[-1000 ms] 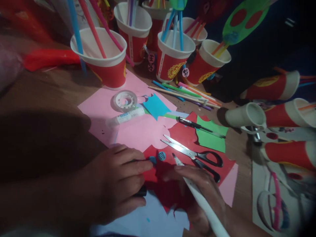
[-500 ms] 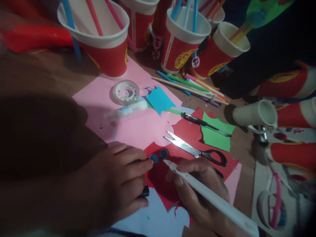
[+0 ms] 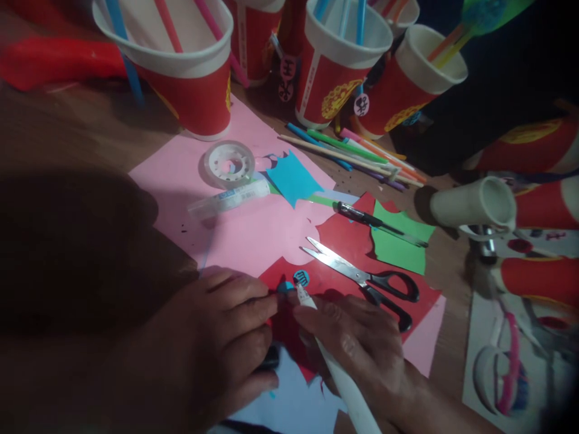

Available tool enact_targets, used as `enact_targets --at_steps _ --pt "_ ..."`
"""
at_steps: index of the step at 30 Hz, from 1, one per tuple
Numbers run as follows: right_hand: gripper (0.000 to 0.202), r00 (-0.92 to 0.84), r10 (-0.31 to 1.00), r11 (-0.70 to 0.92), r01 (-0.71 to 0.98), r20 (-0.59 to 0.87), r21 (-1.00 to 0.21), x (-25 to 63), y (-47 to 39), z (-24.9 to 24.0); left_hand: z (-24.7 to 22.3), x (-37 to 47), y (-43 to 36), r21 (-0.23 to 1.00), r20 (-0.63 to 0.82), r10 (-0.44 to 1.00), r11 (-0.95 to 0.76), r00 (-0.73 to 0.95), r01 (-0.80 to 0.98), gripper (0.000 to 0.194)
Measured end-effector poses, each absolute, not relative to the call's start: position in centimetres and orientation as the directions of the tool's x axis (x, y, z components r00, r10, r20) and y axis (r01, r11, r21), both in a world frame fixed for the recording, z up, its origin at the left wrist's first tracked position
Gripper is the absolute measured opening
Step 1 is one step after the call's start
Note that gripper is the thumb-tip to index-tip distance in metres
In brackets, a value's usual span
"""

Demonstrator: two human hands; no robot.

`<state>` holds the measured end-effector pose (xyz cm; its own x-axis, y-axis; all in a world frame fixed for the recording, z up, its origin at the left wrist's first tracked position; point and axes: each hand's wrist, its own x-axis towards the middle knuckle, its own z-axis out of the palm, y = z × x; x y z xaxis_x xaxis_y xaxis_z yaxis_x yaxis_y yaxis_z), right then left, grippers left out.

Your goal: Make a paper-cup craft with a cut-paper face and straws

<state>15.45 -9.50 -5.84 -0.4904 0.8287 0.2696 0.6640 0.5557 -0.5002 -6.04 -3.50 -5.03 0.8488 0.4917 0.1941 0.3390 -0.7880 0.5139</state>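
The right hand (image 3: pixel 357 346) pinches a white pen (image 3: pixel 340 381), its end cut off, by a round blue paper (image 3: pixel 303 278) with black lines. The left hand (image 3: pixel 226 334) curls over a black thing (image 3: pixel 271 357), mostly hidden; I can't tell if it grips.

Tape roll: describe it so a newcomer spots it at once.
Start at the large red-and-white cup, upper left. Just below it, on the pink paper, lies the tape roll: a flat ring with a white core, unlike the straight tube beside it.

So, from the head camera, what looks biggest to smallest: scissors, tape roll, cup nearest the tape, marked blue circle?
1. Cup nearest the tape
2. Scissors
3. Tape roll
4. Marked blue circle
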Motion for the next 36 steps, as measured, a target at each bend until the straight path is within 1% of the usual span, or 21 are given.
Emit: enact_targets --at_steps 3,5,7,11,13,16,20,23,26,30,36 --pt "0.026 -0.482 0.817 0.576 0.673 0.316 -0.463 15.3 -9.1 -5.7 -5.0 -6.3 -2.9 0.503 0.222 0.494 -0.797 0.841 0.335 0.031" --pt "0.023 -0.466 0.822 0.569 0.673 0.328 -0.473 15.2 -9.0 -5.7 -5.0 -6.3 -2.9 0.511 0.217 0.484 -0.796 0.848 0.324 0.031" --pt "0.022 -0.444 0.840 0.543 0.678 0.313 -0.496 15.1 -9.0 -5.8 -5.1 -6.3 -3.3 0.520 0.181 0.484 -0.786 0.856 0.335 0.031" --pt "0.020 -0.379 0.875 0.483 0.634 0.302 -0.604 15.1 -8.8 -5.7 -5.2 -6.1 -4.0 0.516 0.151 0.541 -0.757 0.827 0.401 0.029" --pt "0.021 -0.327 0.896 0.441 0.579 0.300 -0.686 15.1 -8.5 -5.4 -5.3 -6.1 -4.2 0.523 0.148 0.524 -0.761 0.839 0.383 0.027" --pt "0.022 -0.248 0.943 0.324 0.536 0.222 -0.780 15.1 -8.2 -4.7 -5.5 -6.1 -4.1 0.521 0.138 0.473 -0.782 0.870 0.342 0.024" --pt "0.021 -0.161 0.979 0.195 0.576 0.123 -0.794 14.8 -8.5 -4.3 -5.6 -6.0 -4.0 0.512 0.146 0.498 -0.778 0.855 0.366 0.027" --pt "0.019 -0.056 0.992 0.127 0.561 0.116 -0.818 14.4 -8.9 -4.8 -5.5 -5.9 -4.2 0.499 0.135 0.510 -0.776 0.850 0.387 0.027" --pt "0.017 -0.074 0.983 0.181 0.543 0.168 -0.820 14.1 -9.0 -5.5 -5.5 -5.8 -4.5 0.494 0.129 0.515 -0.774 0.848 0.395 0.030" --pt "0.018 -0.126 0.961 0.272 0.588 0.246 -0.762 13.9 -8.7 -5.8 -5.6 -5.8 -4.5 0.505 0.124 0.536 -0.759 0.835 0.412 0.029" --pt "0.018 -0.127 0.964 0.265 0.584 0.236 -0.768 13.9 -8.6 -5.8 -5.8 -5.9 -4.5 0.498 0.119 0.533 -0.762 0.838 0.414 0.026"
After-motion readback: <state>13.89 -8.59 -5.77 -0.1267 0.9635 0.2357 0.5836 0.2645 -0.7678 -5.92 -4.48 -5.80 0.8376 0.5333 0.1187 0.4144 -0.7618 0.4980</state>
